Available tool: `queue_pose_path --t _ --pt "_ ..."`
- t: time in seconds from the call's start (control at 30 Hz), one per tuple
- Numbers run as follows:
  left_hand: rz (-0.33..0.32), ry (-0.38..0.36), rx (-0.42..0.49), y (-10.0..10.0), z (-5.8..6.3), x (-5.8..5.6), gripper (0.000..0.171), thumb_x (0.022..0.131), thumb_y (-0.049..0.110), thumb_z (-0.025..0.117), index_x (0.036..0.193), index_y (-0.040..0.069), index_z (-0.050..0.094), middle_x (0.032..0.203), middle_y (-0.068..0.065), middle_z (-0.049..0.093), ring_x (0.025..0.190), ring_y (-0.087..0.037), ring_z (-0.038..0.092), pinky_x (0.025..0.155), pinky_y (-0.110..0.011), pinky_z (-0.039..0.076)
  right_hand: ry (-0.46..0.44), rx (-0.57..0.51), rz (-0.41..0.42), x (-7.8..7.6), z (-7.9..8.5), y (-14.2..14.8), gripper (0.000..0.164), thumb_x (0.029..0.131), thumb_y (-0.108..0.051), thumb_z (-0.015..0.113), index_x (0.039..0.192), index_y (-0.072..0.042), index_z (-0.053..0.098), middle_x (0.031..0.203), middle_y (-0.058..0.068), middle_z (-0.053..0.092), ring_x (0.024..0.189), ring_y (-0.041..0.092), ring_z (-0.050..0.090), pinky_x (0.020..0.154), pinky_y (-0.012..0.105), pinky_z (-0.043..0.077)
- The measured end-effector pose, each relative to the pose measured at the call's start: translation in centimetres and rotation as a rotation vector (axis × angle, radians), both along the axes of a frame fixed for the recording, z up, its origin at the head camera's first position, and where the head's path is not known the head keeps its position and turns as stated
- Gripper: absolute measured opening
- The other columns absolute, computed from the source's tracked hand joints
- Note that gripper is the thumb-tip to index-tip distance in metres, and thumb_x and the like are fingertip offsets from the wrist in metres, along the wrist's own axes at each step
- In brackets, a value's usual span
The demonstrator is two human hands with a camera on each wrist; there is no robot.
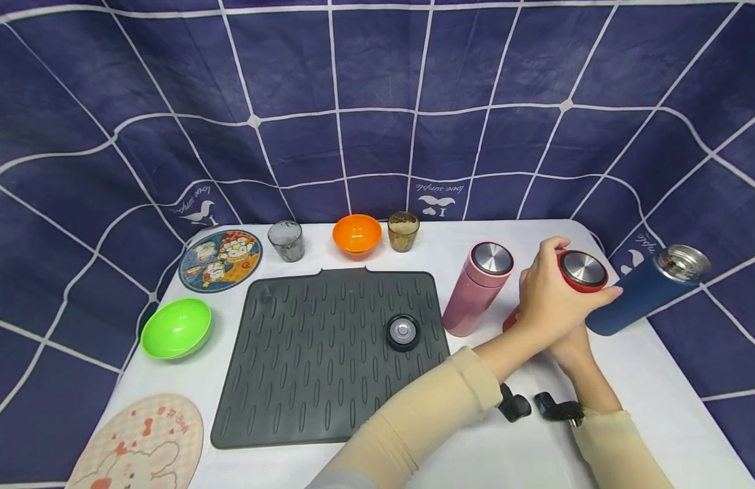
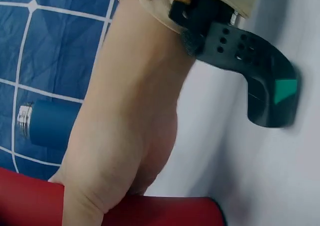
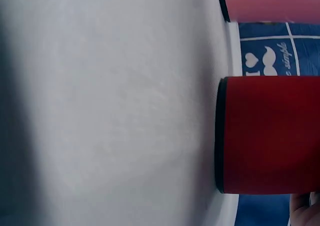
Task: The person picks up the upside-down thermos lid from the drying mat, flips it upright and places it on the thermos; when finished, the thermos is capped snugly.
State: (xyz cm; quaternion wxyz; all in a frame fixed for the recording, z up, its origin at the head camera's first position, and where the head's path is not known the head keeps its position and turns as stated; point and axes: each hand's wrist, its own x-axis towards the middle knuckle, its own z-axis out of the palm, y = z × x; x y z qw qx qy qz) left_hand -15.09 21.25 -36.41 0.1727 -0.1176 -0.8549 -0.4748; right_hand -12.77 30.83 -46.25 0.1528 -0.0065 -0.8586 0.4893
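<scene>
A red thermos [image 1: 583, 269] with a steel-topped lid stands at the right between both hands. My left hand [image 1: 550, 295] grips it around the lid, fingers behind and thumb at the right side. Lower down, my right hand [image 1: 569, 350] holds the body; the left wrist view shows it wrapped round the red side. The base of the red thermos [image 3: 270, 136] is close to the white tabletop in the right wrist view. A blue thermos [image 1: 649, 288] with an uncovered steel mouth stands right of the hands. Left of them is a capped pink thermos [image 1: 478, 288].
A round black lid [image 1: 403, 332] lies on the grey mat [image 1: 316, 380]. Along the back are a grey glass [image 1: 287, 241], an orange bowl [image 1: 357, 234] and an amber glass [image 1: 404, 231]. A green bowl [image 1: 177, 329] and two round placemats, one blue [image 1: 221, 261], one pink [image 1: 141, 445], lie left.
</scene>
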Motion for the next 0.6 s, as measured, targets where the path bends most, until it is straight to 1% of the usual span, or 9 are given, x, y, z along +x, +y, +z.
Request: queue_pose_path --t 0.03,0.1,0.23,0.3,0.4,0.47,0.53,0.6 --pt "0.025 0.003 0.005 0.1 0.0 0.1 0.08 0.06 0.058 0.081 0.123 0.03 0.04 0.108 0.022 0.054 0.093 0.003 0.054 0.077 -0.011 0.037 0.004 0.0 -0.006 0.0 0.0 -0.1 0.058 0.078 -0.004 0.069 0.129 -0.002 0.041 0.104 -0.028 0.045 0.097 -0.008 0.041 0.083 0.006 0.028" --pt "0.046 0.013 0.007 0.0 0.0 0.0 0.077 0.06 0.058 0.08 0.12 0.029 0.042 0.104 0.021 0.055 0.089 0.002 0.056 0.073 -0.009 0.038 0.004 0.022 -0.019 -0.1 0.1 -0.4 0.059 0.078 -0.005 0.069 0.13 0.0 0.04 0.105 -0.029 0.043 0.099 -0.01 0.04 0.084 0.006 0.027" --pt "0.028 0.03 0.008 -0.3 -0.1 -0.5 0.065 0.061 0.053 0.08 0.114 0.029 0.051 0.096 0.022 0.06 0.083 0.004 0.059 0.068 -0.005 0.038 0.0 0.038 0.001 -0.4 0.2 -0.3 0.059 0.082 -0.011 0.068 0.133 -0.002 0.04 0.109 -0.026 0.043 0.103 -0.009 0.039 0.086 0.007 0.027" --pt "-0.002 0.04 0.0 -0.4 -0.1 -0.7 0.061 0.061 0.051 0.08 0.112 0.031 0.054 0.094 0.024 0.062 0.082 0.007 0.058 0.068 -0.004 0.037 -0.003 0.062 0.013 -0.4 0.2 -0.2 0.056 0.084 -0.015 0.066 0.133 -0.001 0.04 0.11 -0.026 0.043 0.102 -0.009 0.039 0.085 0.007 0.027" --pt "-0.065 0.027 -0.024 -0.7 0.0 -0.9 0.058 0.06 0.05 0.081 0.11 0.034 0.056 0.091 0.026 0.062 0.079 0.008 0.056 0.066 -0.003 0.036 0.007 0.026 0.044 -0.5 0.2 0.1 0.051 0.083 -0.011 0.067 0.129 -0.004 0.044 0.107 -0.026 0.046 0.099 -0.007 0.042 0.083 0.007 0.029" --pt "-0.12 0.004 -0.044 -0.9 0.2 -1.1 0.058 0.059 0.049 0.081 0.109 0.035 0.056 0.089 0.027 0.061 0.078 0.009 0.054 0.066 -0.002 0.035 0.016 -0.008 0.065 -0.6 0.2 0.2 0.049 0.079 -0.006 0.071 0.124 -0.009 0.05 0.103 -0.026 0.051 0.095 -0.006 0.045 0.08 0.007 0.033" --pt "-0.171 -0.029 -0.064 -1.1 0.4 -1.3 0.058 0.059 0.048 0.082 0.11 0.035 0.056 0.088 0.027 0.061 0.078 0.009 0.054 0.066 -0.002 0.035 0.021 -0.076 0.094 -0.6 0.2 0.3 0.054 0.073 0.0 0.075 0.12 -0.015 0.052 0.101 -0.025 0.055 0.093 -0.004 0.049 0.079 0.008 0.037" --pt "-0.213 -0.061 -0.07 -1.3 0.6 -1.4 0.059 0.06 0.046 0.082 0.111 0.035 0.056 0.088 0.026 0.062 0.078 0.009 0.053 0.067 -0.003 0.036 0.017 -0.112 0.112 -0.7 0.2 0.3 0.056 0.07 0.004 0.077 0.117 -0.018 0.055 0.098 -0.024 0.058 0.091 -0.003 0.052 0.078 0.01 0.04"
